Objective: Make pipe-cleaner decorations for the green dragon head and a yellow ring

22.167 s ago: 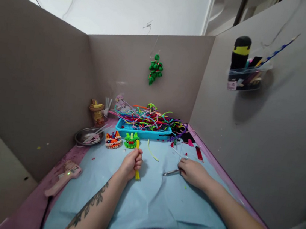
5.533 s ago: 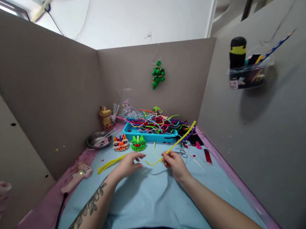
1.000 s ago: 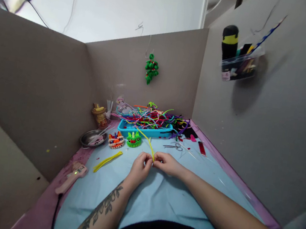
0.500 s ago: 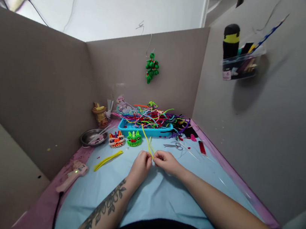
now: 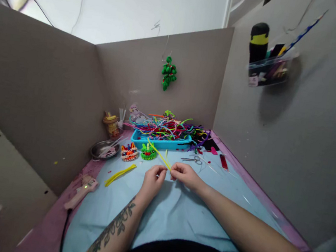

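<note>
Yellow stem's free end swung left since half a second ago; hands a little farther apart

Yellow stem point(image 5: 158, 152) now slants up and left from the right hand point(image 5: 186, 175), its tip appearing near the green figure point(image 5: 148, 152); cannot tell if they touch. Right hand: thumb and fingers pinched shut on the stem's near end. Left hand point(image 5: 151, 182): loosely curled, just beside that end; cannot tell whether the fingertips meet or touch the stem.

Handling, by judgement: very light, fuzzy, little slip; likely a thin wire core, so it bends easily and keeps the bend. Hard to break, easy to kink. Best hold is a fingertip pinch close to the part being worked, far end left free.

Surface: wrinkled blue sheet point(image 5: 205, 214) over pink. Yellow bundle point(image 5: 120, 175) lies to the left, scissors point(image 5: 194, 160) beyond the right hand, pink glue gun point(image 5: 82, 193) at the left edge, indicator lit. Blue tray point(image 5: 161, 144) behind, heaped with coloured stems.

Room: grey panels point(image 5: 193, 79) on three sides, green ornament point(image 5: 169, 74) hung at back, pale wall above.
</note>
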`<state>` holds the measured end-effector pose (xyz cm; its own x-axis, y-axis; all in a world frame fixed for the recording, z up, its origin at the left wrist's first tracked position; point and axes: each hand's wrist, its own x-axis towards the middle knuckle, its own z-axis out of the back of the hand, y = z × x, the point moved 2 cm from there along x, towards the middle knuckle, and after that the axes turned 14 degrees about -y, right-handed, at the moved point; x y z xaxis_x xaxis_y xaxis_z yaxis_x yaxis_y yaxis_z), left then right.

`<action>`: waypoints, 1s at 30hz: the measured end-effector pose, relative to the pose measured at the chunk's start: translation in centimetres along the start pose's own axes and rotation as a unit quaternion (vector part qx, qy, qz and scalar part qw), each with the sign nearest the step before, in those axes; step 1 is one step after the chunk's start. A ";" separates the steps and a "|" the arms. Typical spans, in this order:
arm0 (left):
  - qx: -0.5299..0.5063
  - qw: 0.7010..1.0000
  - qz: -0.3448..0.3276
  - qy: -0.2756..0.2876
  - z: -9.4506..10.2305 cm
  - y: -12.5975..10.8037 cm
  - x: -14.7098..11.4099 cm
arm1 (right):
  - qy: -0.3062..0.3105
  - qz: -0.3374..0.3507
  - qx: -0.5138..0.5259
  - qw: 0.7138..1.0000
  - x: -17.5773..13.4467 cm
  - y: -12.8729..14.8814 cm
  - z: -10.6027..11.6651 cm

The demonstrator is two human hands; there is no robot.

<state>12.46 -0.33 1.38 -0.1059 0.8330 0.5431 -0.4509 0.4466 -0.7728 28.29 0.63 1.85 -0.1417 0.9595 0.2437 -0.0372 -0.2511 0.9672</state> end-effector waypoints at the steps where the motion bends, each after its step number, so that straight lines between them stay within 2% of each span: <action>1: -0.013 1.000 0.008 0.018 -0.2 -0.3 -0.2 | 0.000 0.000 -0.002 1.000 0.1 -0.2 -0.1; 5: -0.047 0.997 0.039 0.047 -0.4 -0.7 -0.5 | 0.007 0.002 -0.028 1.000 0.1 -0.8 -0.3; 17: -0.047 0.997 0.044 0.034 -0.3 -0.4 -0.5 | 0.014 -0.008 -0.027 0.999 0.0 -1.1 -0.3; 20: -0.031 0.998 0.031 0.037 -0.4 -0.3 -0.5 | 0.015 -0.013 -0.031 0.999 -0.1 -1.1 -0.4; 25: 0.031 0.999 -0.039 0.010 -0.7 -0.2 -0.8 | 0.006 -0.012 -0.046 0.999 0.0 -1.4 -0.6; 30: 0.064 0.997 -0.048 0.001 -1.2 -0.2 -1.0 | -0.001 -0.015 -0.022 1.000 0.0 -1.1 -0.8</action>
<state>13.70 -0.82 0.59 -0.0561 0.7893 0.6115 -0.5681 0.4784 -0.6696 27.53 0.79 0.73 -0.1378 0.9668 0.2151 -0.0857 -0.2280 0.9699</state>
